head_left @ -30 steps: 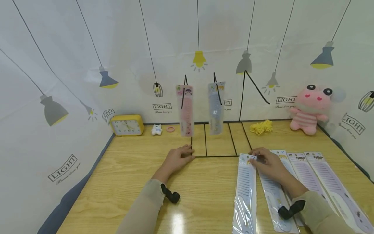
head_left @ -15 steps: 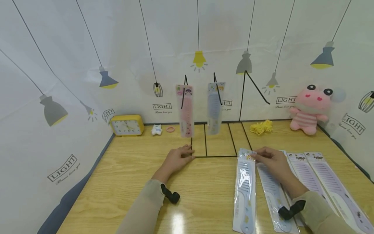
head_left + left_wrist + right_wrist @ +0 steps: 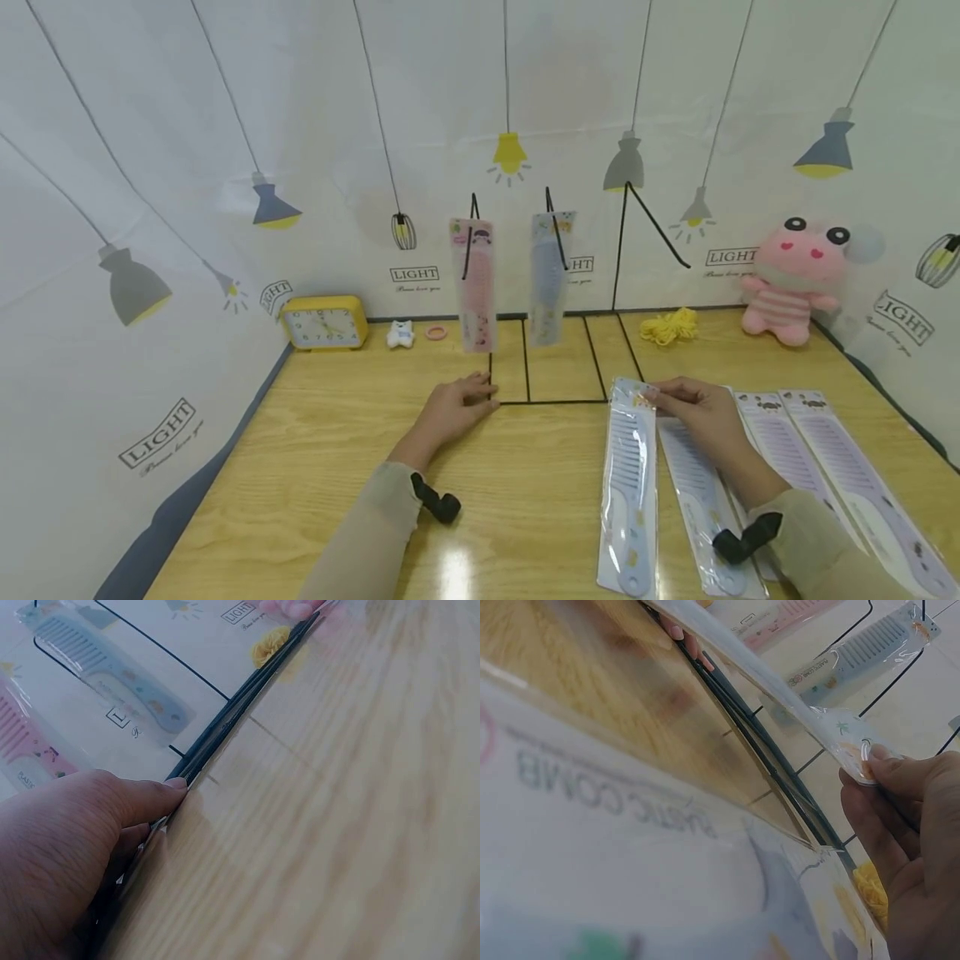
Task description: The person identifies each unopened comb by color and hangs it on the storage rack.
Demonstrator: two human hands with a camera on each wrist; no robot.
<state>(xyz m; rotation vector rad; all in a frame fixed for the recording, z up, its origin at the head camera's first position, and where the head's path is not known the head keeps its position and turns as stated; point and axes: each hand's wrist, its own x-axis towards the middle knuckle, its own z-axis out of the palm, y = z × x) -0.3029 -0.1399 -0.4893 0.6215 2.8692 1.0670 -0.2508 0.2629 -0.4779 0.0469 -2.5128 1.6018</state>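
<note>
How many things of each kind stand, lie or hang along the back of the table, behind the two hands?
Yellow clock: 1
Small white toy: 1
Pink ring: 1
Hanging packed combs: 2, a pink comb and a blue comb
Yellow cord bundle: 1
Pink plush toy: 1
Total: 7

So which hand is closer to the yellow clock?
The left hand. It rests on the table in front of the yellow clock, a little to its right. The right hand is far over on the other side, pinching the top of a packaged comb.
</note>
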